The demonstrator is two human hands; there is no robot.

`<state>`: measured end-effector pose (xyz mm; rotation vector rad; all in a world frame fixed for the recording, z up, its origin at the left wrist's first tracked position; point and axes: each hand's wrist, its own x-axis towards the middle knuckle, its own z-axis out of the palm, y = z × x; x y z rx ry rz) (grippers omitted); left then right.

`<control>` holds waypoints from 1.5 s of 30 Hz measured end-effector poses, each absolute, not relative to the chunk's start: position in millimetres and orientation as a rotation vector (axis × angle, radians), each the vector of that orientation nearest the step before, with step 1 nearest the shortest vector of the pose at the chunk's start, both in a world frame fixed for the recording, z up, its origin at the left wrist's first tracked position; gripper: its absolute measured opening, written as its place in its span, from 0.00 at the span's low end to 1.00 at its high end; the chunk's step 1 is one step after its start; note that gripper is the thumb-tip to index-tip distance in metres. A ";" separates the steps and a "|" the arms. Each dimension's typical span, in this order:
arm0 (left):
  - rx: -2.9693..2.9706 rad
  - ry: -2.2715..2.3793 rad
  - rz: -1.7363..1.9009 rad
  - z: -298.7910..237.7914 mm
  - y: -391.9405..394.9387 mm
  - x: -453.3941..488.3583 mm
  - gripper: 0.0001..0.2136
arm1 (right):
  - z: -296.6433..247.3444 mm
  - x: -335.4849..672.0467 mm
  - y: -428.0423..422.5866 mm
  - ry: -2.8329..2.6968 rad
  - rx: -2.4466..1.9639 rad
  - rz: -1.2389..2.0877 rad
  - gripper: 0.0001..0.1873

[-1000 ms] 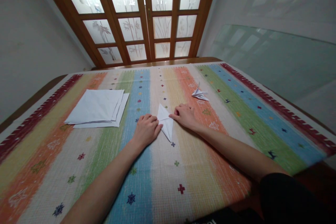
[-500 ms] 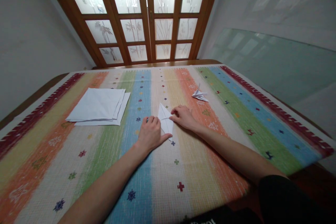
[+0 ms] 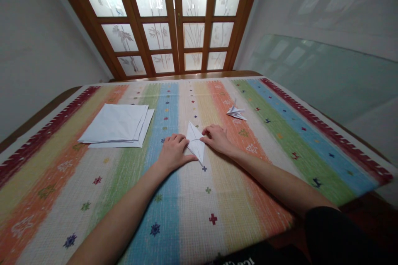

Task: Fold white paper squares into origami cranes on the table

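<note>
A white folded paper, shaped like a long diamond with crease lines, lies flat on the tablecloth between my hands. My right hand has its thumb and index finger pinched at the paper's right corner. On the other side, my left hand rests against the left edge. Its thumb stretches out along the lower left edge, apart from the fingers, which bend at the left corner. Farther back on the right is a small folded white paper figure with pointed ends.
A stack of white paper sheets lies on the left of the table. The striped tablecloth covers the table. Wooden doors with glass panes stand beyond the far edge, and a glass panel leans by the right wall.
My left hand has slid left and slightly back off the paper's face, uncovering more of its lower part. My right hand keeps its pinch at the right corner.
</note>
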<state>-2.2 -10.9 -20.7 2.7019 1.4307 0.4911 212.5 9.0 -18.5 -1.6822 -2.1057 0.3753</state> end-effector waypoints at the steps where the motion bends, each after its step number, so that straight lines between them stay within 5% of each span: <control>1: 2.691 1.450 0.492 -20.9 -12.7 1.4 0.27 | -18.1 212.5 8.7 -2.104 -1.687 0.382 0.07; 12: 2.659 1.427 0.139 -23.5 -22.7 14.2 0.41 | -17.0 212.8 8.7 -2.096 -1.693 0.410 0.08; 45: 2.613 1.383 -0.032 -17.2 -22.4 19.0 0.36 | -18.0 212.8 6.5 -2.111 -1.680 0.370 0.07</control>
